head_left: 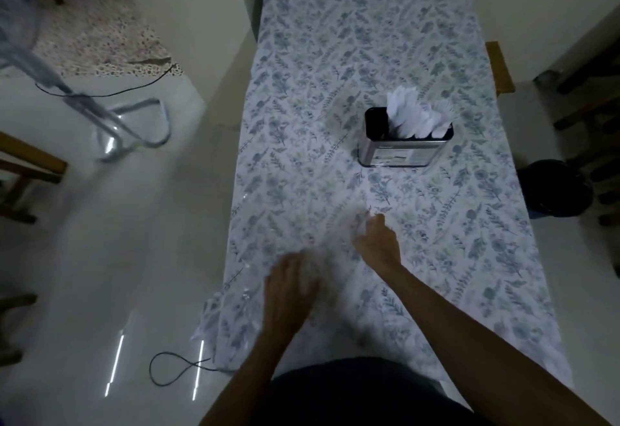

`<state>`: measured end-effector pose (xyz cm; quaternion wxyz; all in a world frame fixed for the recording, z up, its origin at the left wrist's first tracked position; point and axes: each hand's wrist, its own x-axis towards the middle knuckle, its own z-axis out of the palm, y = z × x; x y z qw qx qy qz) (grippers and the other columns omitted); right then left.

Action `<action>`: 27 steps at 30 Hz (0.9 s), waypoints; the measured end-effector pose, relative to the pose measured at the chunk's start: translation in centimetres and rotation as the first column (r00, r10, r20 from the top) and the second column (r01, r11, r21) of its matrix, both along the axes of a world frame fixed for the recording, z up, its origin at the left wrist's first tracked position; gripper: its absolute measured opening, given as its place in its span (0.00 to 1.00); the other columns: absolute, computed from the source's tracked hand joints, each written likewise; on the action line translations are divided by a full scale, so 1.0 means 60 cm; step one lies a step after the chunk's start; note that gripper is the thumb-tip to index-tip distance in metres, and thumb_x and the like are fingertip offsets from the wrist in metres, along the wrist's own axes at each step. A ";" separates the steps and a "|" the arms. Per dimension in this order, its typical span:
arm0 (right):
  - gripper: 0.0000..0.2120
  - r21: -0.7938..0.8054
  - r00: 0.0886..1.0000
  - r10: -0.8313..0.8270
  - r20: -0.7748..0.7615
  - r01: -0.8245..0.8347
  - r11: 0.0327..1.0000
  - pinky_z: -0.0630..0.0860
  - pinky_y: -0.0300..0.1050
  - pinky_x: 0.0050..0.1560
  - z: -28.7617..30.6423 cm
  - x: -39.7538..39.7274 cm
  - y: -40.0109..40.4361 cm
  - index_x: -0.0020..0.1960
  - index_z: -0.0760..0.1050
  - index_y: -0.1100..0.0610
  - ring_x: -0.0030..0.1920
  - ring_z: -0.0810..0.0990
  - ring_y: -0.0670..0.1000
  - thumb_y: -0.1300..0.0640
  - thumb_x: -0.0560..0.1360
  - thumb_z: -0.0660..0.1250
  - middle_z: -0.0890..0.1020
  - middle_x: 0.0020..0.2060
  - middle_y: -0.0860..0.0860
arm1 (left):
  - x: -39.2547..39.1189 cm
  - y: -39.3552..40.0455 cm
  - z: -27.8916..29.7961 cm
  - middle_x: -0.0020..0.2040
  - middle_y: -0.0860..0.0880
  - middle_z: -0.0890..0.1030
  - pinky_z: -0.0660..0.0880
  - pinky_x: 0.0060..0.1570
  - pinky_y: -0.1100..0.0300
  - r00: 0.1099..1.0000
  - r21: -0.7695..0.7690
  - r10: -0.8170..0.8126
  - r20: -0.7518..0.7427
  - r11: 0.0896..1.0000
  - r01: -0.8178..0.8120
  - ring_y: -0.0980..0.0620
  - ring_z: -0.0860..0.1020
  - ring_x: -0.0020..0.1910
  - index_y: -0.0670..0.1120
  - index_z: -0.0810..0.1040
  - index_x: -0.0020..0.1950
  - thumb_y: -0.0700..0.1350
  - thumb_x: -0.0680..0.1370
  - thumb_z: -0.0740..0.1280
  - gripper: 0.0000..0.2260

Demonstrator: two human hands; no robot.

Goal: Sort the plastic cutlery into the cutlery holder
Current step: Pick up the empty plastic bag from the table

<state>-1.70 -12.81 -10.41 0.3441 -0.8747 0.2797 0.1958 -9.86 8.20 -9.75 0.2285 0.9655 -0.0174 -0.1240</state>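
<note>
Head view shows a shiny rectangular metal cutlery holder [406, 138] with a black inner rim, standing on the blue-and-white leaf-print tablecloth [352, 39] and already bristling with white plastic cutlery [414, 115] in its middle and right sections; its left section looks dark and bare. Well short of the holder, toward the person, the right hand [377, 241] reaches forward with fingers curled near a pale, blurred patch that may be more white plastic — whether it actually pinches a piece I cannot tell. The left hand [292, 286] lies nearer still to the person and left of the holder's line, palm down over another whitish smear; its grip is likewise too blurred to judge.

What could go wrong: any loose pieces are nearly the colour of the cloth, so one could be missed or nudged toward the table edge left of the holder — and over it onto the glossy floor [117, 241]. The filled sections are crowded, so a careless insert may snag standing handles, tip the light holder, or land a piece in the wrong section.
</note>
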 end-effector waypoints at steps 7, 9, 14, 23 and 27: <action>0.09 0.214 0.994 -0.059 -0.090 0.078 0.974 0.72 0.42 0.33 0.012 -0.020 -0.019 0.45 0.78 0.62 0.34 0.76 0.51 0.56 0.73 0.66 0.79 0.35 0.53 | 0.094 0.158 -0.021 0.53 0.38 0.83 0.75 0.55 0.49 0.777 -0.062 0.534 -0.334 0.810 -0.584 0.39 0.81 0.56 0.38 0.81 0.58 0.47 0.81 0.67 0.13; 0.08 0.288 0.995 -0.050 -0.083 0.073 0.955 0.75 0.43 0.37 0.027 -0.024 -0.030 0.46 0.81 0.60 0.35 0.77 0.50 0.55 0.74 0.69 0.81 0.37 0.54 | 0.109 0.173 -0.002 0.38 0.43 0.81 0.73 0.43 0.56 0.783 -0.217 0.448 -0.432 0.790 -0.573 0.46 0.80 0.44 0.42 0.83 0.43 0.45 0.79 0.73 0.08; 0.07 0.513 0.991 -0.057 0.120 -0.013 0.858 0.77 0.44 0.49 0.141 -0.015 -0.076 0.51 0.84 0.54 0.51 0.84 0.53 0.54 0.74 0.75 0.85 0.48 0.49 | 0.127 0.205 0.115 0.48 0.52 0.87 0.74 0.52 0.56 0.844 -0.559 0.336 -0.419 0.637 -0.531 0.58 0.83 0.47 0.49 0.87 0.49 0.42 0.79 0.72 0.04; 0.18 0.490 0.648 -0.087 0.757 -0.474 0.732 0.74 0.49 0.64 0.472 -0.002 -0.127 0.58 0.78 0.46 0.68 0.76 0.48 0.64 0.74 0.71 0.79 0.65 0.43 | 0.198 0.170 0.445 0.66 0.55 0.81 0.75 0.66 0.54 0.940 -0.823 0.146 0.308 0.536 0.187 0.51 0.76 0.70 0.35 0.75 0.62 0.46 0.76 0.76 0.21; 0.41 0.442 0.583 -0.068 0.810 -0.530 0.724 0.79 0.53 0.59 0.543 0.005 -0.152 0.76 0.59 0.44 0.63 0.79 0.59 0.71 0.72 0.71 0.80 0.62 0.51 | 0.227 0.112 0.538 0.56 0.45 0.84 0.81 0.57 0.49 0.899 -0.747 0.030 0.437 0.568 0.344 0.42 0.84 0.56 0.53 0.69 0.64 0.32 0.72 0.76 0.29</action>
